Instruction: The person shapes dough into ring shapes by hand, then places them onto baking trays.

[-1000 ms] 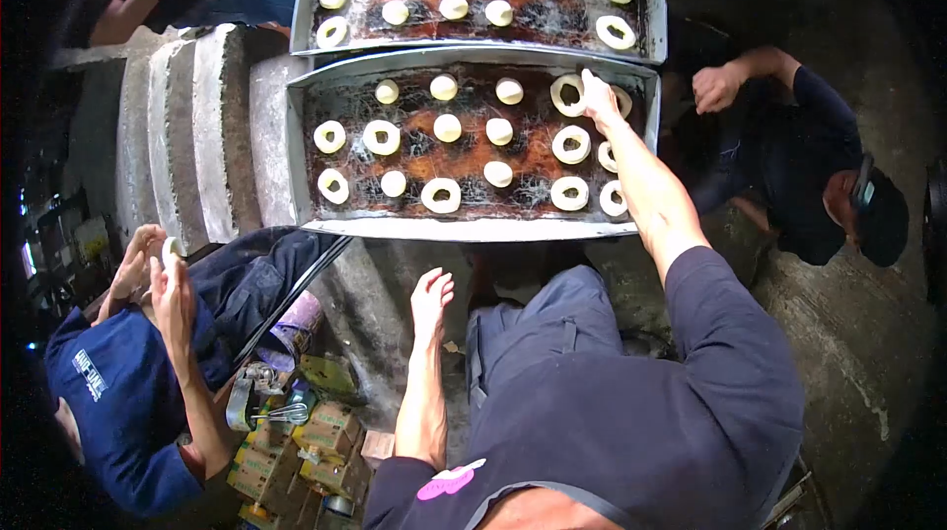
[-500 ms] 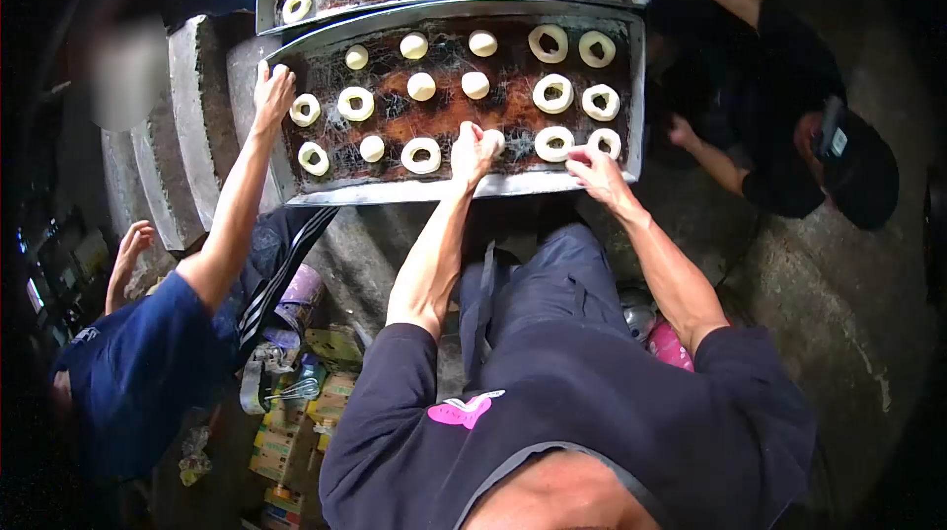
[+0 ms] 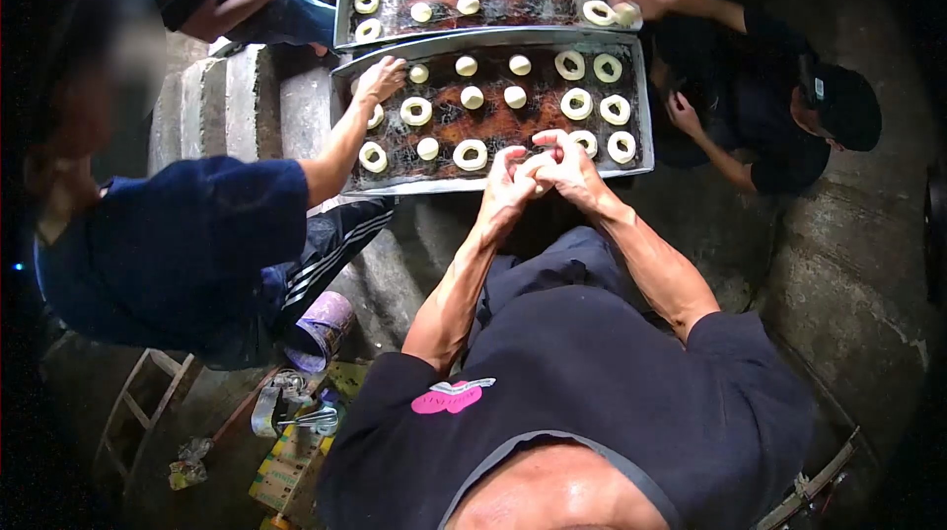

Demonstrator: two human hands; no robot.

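My left hand and my right hand meet at the front edge of the near baking tray. Pinched between their fingers is a pale piece of dough, largely covered by the fingers. Beyond them on the dark tray lie dough balls, such as one dough ball, and dough rings, such as one dough ring. Another dough ring lies partly hidden behind my right hand. To the left of my hands is a further dough ring.
A second tray with rings and balls adjoins the far side. At left, a co-worker's hand reaches over the near tray; at right, another person's hand touches the far tray. A purple bucket and a whisk are below left.
My left hand has lifted a dough ball off the tray, and my right hand has moved left from a ring to join it. The left co-worker's hand has shifted along the tray.
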